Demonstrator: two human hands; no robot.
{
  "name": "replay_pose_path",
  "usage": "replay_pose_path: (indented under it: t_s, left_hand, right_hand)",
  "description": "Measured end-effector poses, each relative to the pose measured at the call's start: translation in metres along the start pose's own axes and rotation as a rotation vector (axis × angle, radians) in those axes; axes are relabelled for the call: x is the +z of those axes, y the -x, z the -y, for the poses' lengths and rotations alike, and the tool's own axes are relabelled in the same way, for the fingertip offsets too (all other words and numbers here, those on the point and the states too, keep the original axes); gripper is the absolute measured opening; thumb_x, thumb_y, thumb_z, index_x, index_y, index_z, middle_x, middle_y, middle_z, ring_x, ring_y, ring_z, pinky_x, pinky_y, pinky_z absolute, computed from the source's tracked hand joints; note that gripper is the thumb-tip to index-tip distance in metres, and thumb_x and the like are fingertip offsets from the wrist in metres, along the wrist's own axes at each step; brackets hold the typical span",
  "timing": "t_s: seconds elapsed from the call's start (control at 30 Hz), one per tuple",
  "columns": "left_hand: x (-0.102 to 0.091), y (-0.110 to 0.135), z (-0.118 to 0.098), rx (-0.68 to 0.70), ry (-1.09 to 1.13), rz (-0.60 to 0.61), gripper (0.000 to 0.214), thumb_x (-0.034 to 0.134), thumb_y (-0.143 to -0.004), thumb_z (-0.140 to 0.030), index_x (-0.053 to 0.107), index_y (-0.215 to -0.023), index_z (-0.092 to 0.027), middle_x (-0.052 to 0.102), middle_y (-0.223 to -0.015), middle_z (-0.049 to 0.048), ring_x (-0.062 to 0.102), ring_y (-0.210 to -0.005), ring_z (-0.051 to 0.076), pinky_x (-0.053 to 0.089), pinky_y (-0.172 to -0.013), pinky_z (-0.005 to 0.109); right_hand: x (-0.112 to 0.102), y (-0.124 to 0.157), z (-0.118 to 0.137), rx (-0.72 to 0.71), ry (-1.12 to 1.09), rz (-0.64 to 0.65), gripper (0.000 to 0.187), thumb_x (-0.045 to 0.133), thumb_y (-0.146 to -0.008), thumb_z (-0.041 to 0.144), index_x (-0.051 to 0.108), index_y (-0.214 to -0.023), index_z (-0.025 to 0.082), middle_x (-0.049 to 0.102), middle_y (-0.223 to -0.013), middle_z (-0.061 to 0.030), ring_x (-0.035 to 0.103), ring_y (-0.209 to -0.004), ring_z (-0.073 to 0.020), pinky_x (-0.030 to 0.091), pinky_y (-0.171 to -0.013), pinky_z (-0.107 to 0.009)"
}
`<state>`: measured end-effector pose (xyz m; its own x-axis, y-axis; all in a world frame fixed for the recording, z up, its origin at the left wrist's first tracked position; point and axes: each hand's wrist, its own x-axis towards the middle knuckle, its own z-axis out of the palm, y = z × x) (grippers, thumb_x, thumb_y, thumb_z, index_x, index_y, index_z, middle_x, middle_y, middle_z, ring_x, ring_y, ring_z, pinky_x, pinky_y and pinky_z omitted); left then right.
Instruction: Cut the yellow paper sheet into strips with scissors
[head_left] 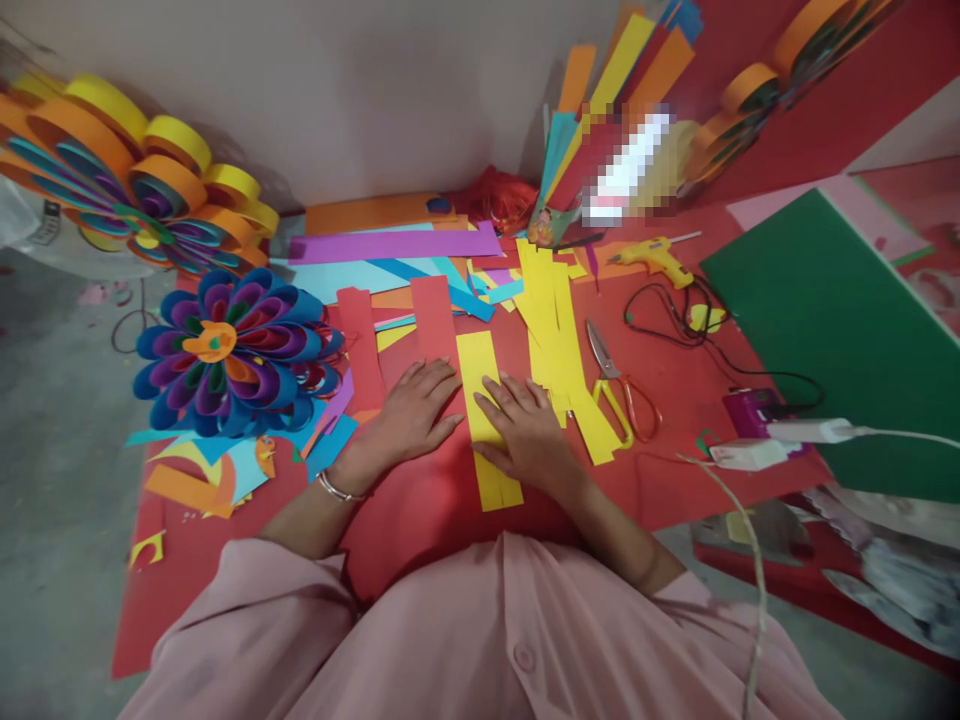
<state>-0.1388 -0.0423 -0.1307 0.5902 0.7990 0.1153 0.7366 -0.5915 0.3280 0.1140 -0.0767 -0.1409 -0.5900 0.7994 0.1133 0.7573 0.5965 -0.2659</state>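
A yellow paper strip (pixel 480 385) lies lengthwise in front of me on the red table. My right hand (pixel 529 430) rests flat on this strip, fingers spread across it. Just left of the strip, my left hand (pixel 420 405) lies flat with its fingertips at the lower end of a red paper strip (pixel 433 320). Another red strip (pixel 358 345) lies farther left. To the right of the yellow strip is a pile of yellow paper strips (pixel 551 320), and beside that pile are scissors (pixel 611 380) with yellow and orange handles, their blades pointing away from me.
A blue and purple paper flower (pixel 217 345) sits at the left, with paper scraps (pixel 199 475) below it. A yellow glue gun (pixel 652 260), its black cord (pixel 675 320) and a green board (pixel 832 320) are at the right. Behind stands a holder (pixel 551 225) of coloured strips.
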Motion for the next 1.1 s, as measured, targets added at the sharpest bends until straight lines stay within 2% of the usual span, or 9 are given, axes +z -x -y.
replay_pose_path:
  t_s: [0.2,0.37,0.43,0.53,0.6,0.73,0.83,1.0,1.1]
  left_hand:
    - [0.001,0.002,0.001,0.014,-0.017,-0.006,0.052,0.058,-0.100,-0.045,0.064,-0.141,-0.014,0.062,-0.151,0.0205,0.051,-0.149,0.038,0.036,-0.127,0.061]
    - [0.003,0.002,0.003,0.017,-0.020,-0.012,0.049,0.059,-0.099,-0.044,0.065,-0.140,-0.017,0.061,-0.152,0.0196,0.052,-0.147,0.039,0.039,-0.125,0.063]
    - [0.005,0.002,0.004,0.022,-0.025,-0.026,0.049,0.059,-0.099,-0.044,0.065,-0.139,-0.016,0.062,-0.151,0.0202,0.052,-0.147,0.039,0.039,-0.125,0.063]
    - [0.007,0.002,0.005,0.029,-0.031,-0.032,0.047,0.058,-0.100,-0.044,0.065,-0.136,-0.015,0.062,-0.149,0.0211,0.053,-0.146,0.039,0.039,-0.124,0.063]
    - [0.007,0.002,0.005,0.031,-0.030,-0.030,0.046,0.057,-0.100,-0.043,0.065,-0.136,-0.015,0.062,-0.150,0.0212,0.053,-0.145,0.039,0.039,-0.124,0.064]
    - [0.007,0.001,0.005,0.030,-0.019,-0.032,0.045,0.058,-0.099,-0.044,0.065,-0.135,-0.017,0.061,-0.150,0.0203,0.052,-0.146,0.039,0.038,-0.124,0.064]
    - [0.006,0.001,0.005,0.025,-0.040,-0.012,0.046,0.056,-0.100,-0.045,0.065,-0.135,-0.016,0.061,-0.150,0.0214,0.053,-0.146,0.039,0.038,-0.125,0.063]
    - [0.005,0.001,0.004,0.025,-0.045,-0.010,0.047,0.055,-0.101,-0.047,0.066,-0.134,-0.014,0.061,-0.149,0.0227,0.054,-0.145,0.040,0.038,-0.125,0.064]
    - [0.006,0.001,0.005,0.028,-0.032,-0.015,0.048,0.056,-0.100,-0.046,0.066,-0.134,-0.013,0.061,-0.149,0.0231,0.053,-0.146,0.041,0.037,-0.126,0.065]
  right_hand:
    - [0.002,0.000,-0.001,-0.019,0.022,-0.027,0.067,0.051,-0.106,0.061,0.054,-0.157,0.018,0.044,-0.170,-0.0146,0.038,-0.157,-0.0383,0.029,-0.125,-0.062]
    - [-0.009,0.001,0.000,-0.013,-0.004,-0.019,0.064,0.050,-0.107,0.058,0.055,-0.156,0.017,0.046,-0.168,-0.0159,0.042,-0.156,-0.0365,0.035,-0.124,-0.060]
    - [-0.016,0.001,-0.001,-0.001,-0.036,-0.030,0.057,0.050,-0.109,0.054,0.059,-0.153,0.018,0.051,-0.165,-0.0149,0.047,-0.153,-0.0337,0.037,-0.124,-0.057]
    - [-0.026,0.000,-0.006,0.034,-0.122,-0.070,0.045,0.051,-0.110,0.047,0.068,-0.142,0.019,0.068,-0.149,-0.0119,0.062,-0.140,-0.0285,0.044,-0.120,-0.050]
    - [-0.034,-0.002,-0.010,0.079,-0.189,-0.097,0.039,0.052,-0.110,0.044,0.072,-0.135,0.021,0.077,-0.135,-0.0090,0.072,-0.124,-0.0247,0.051,-0.111,-0.043]
    - [-0.047,-0.006,-0.024,0.250,-0.197,-0.095,0.031,0.053,-0.109,0.038,0.077,-0.124,0.025,0.083,-0.115,-0.0041,0.078,-0.105,-0.0213,0.057,-0.094,-0.034]
    - [-0.049,-0.004,-0.037,0.383,-0.043,-0.113,0.034,0.053,-0.107,0.040,0.075,-0.127,0.024,0.081,-0.119,-0.0084,0.075,-0.108,-0.0275,0.057,-0.088,-0.038]
    - [-0.038,0.000,-0.050,0.535,0.210,-0.235,0.070,0.059,-0.098,0.063,0.060,-0.148,0.014,0.071,-0.136,-0.0233,0.064,-0.115,-0.0436,0.056,-0.085,-0.051]
    - [-0.037,-0.003,-0.051,0.591,0.261,-0.156,0.066,0.060,-0.097,0.049,0.057,-0.152,0.012,0.073,-0.130,-0.0239,0.066,-0.111,-0.0442,0.056,-0.082,-0.051]
